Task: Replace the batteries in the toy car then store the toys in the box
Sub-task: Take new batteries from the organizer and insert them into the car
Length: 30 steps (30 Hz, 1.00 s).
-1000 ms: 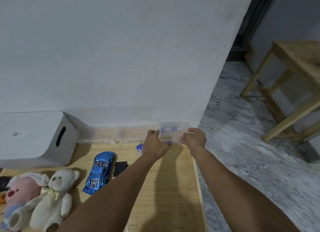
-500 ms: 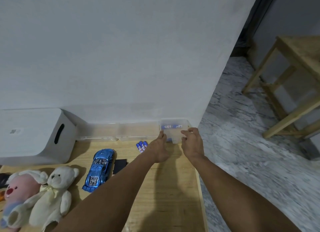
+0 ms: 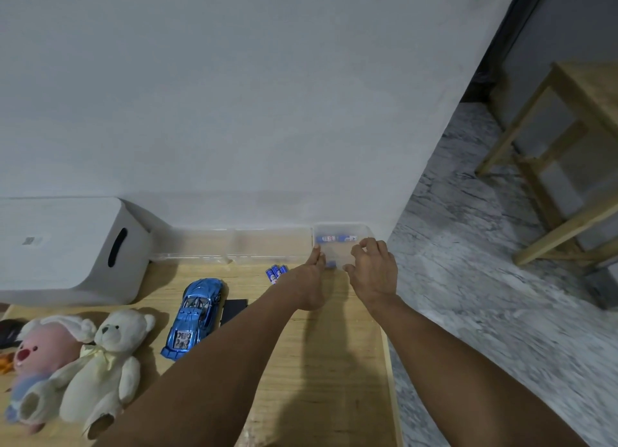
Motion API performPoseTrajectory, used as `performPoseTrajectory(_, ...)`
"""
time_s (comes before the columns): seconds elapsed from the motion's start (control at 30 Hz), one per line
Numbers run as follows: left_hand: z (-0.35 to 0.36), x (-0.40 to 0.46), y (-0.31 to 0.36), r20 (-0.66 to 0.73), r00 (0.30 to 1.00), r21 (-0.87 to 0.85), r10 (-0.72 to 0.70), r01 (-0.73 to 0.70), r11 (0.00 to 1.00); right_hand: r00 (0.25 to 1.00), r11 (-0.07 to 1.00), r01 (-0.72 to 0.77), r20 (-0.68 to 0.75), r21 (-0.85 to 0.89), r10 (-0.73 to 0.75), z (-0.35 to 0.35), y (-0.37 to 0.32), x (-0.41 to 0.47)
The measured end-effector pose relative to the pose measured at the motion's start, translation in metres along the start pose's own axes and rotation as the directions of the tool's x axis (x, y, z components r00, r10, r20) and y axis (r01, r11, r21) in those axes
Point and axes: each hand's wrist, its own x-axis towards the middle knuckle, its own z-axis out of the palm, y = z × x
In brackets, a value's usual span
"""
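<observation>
A: Toy car (image 3: pixel 195 313) lies upside down on the table (image 3: pixel 327 379), its lid off.
B: Hands?
A: Left hand (image 3: pixel 309 287) touches the clear tub (image 3: pixel 341 246); right hand (image 3: pixel 373 272) curls, holding nothing. New batteries (image 3: pixel 276 272) wait. Toys aren't boxed.

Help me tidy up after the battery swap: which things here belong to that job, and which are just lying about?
For the job:
- blue toy car
- loose batteries
- clear battery tub, both hands at it
- black cover
- white teddy bear
- pink plush
- white storage box

Lying about:
- long clear tray
- wooden stool
</observation>
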Motion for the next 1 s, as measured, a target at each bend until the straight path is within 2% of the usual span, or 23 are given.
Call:
performPoseTrajectory(0.27, 0.003, 0.001, -0.004, -0.023, 1.000, 0.031, 0.012, -0.011, 0.999, 0.997, 0.999, 0.004, -0.083, -0.052, -0.008, 0.008, -0.003, 0.000)
performPoseTrajectory(0.53, 0.001, 0.003, -0.004, -0.049, 0.998, 0.046, 0.028, -0.025, 0.999, 0.995, 1.000, 0.015, -0.095, -0.027, -0.017, 0.010, -0.002, -0.002)
performPoseTrajectory(0.67, -0.001, -0.010, -0.008, -0.167, 0.985, -0.051, 0.047, -0.056, 0.997, 0.998, 0.999, -0.014, -0.057, -0.053, 0.011, 0.007, -0.006, -0.002)
performPoseTrajectory(0.73, 0.003, -0.020, -0.016, -0.292, 0.956, -0.114, 0.028, -0.064, 0.991, 0.998, 0.996, -0.043, -0.058, -0.080, 0.038, 0.007, -0.008, -0.001)
performPoseTrajectory(0.83, 0.012, -0.037, -0.036, -0.466, 0.882, -0.160, -0.075, -0.001, 0.987, 0.995, 0.996, -0.040, -0.092, -0.078, 0.033, 0.009, -0.018, -0.002)
performPoseTrajectory(1.0, 0.020, -0.062, -0.086, -0.575, 0.773, -0.163, -0.267, 0.211, 0.964, 0.993, 0.995, 0.093, -0.083, 0.043, -0.089, 0.012, -0.055, -0.014)
